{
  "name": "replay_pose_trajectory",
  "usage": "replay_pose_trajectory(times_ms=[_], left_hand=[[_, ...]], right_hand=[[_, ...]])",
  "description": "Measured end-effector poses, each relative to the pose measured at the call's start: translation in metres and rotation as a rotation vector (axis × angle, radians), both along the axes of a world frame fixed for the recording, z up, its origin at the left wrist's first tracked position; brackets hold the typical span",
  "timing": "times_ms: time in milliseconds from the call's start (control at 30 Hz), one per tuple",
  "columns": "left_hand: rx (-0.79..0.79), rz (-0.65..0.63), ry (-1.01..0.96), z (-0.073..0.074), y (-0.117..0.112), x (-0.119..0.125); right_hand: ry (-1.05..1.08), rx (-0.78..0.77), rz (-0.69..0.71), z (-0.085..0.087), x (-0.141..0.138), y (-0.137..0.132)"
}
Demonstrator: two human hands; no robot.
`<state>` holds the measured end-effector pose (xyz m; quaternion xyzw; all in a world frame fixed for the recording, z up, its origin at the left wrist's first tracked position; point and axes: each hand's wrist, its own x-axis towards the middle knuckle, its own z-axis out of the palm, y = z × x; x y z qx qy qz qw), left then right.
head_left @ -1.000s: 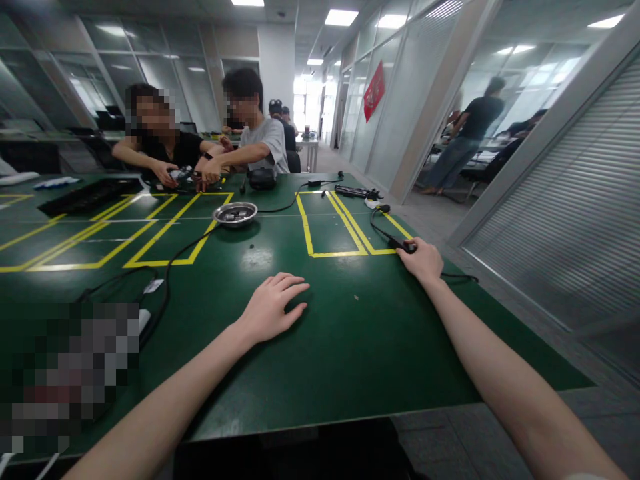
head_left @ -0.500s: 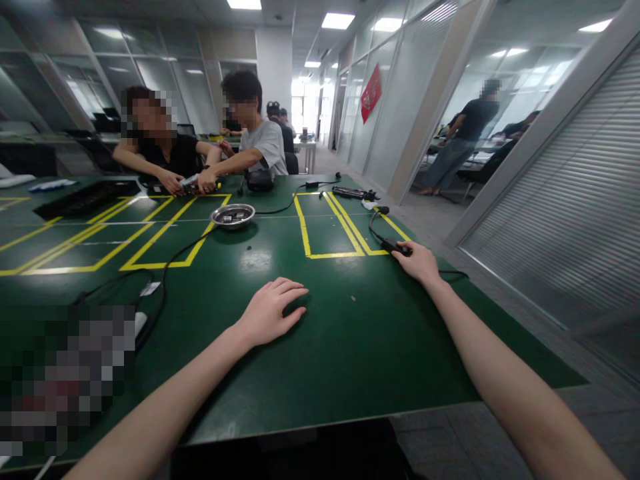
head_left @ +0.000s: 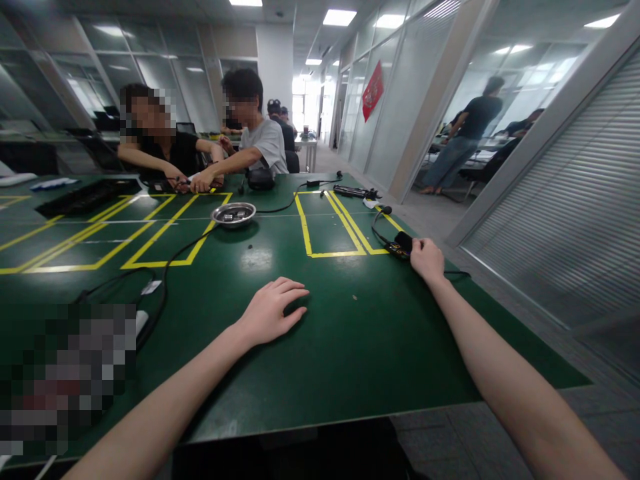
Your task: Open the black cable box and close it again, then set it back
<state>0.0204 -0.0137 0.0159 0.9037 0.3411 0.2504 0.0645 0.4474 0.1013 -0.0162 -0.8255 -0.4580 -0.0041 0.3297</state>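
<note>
At the near side of the green worktop, smooth and faintly glossy, the left hand lies palm down, fingers loosely spread, holding nothing. To its left, a pixelated patch hides whatever is there; a thin, rubbery-looking black cable curves away beside it.

Farther out, near the right edge, the right hand has its fingers closed on a black flap. Half a second ago that hand covered a flat dark block; now the flap stands tilted up, and a dark unit beneath shows small coloured specks, too small to make out. That side is thus exposed, with the hand at the flap's edge. The unit sits at the near corner of a rectangle of matte yellow tape, and a black lead loops beyond it.

Past these stands a round, shiny metal bowl with small cylindrical pieces inside. At the far side, two co-workers' hands meet over dark parts.
</note>
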Motion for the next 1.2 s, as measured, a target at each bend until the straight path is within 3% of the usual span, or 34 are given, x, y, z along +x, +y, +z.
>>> replay_pose_trajectory(times_ms=[200, 500, 700, 1000, 1200], left_hand=[[-0.03, 0.007, 0.007, -0.002, 0.003, -0.003], [-0.034, -0.005, -0.003, -0.002, 0.002, -0.002], [-0.036, -0.005, 0.004, -0.004, 0.003, -0.003], [-0.032, -0.008, 0.001, -0.004, 0.003, -0.003], [-0.033, -0.005, 0.006, -0.004, 0.003, -0.003]], right_hand=[[0.048, -0.035, 0.011, 0.002, 0.004, 0.0], [-0.046, -0.021, 0.114, 0.006, -0.004, -0.005], [-0.077, -0.027, 0.111, 0.005, -0.001, -0.003], [-0.12, 0.153, 0.082, 0.013, 0.006, -0.007], [-0.138, -0.077, 0.022, 0.01, 0.001, -0.011]])
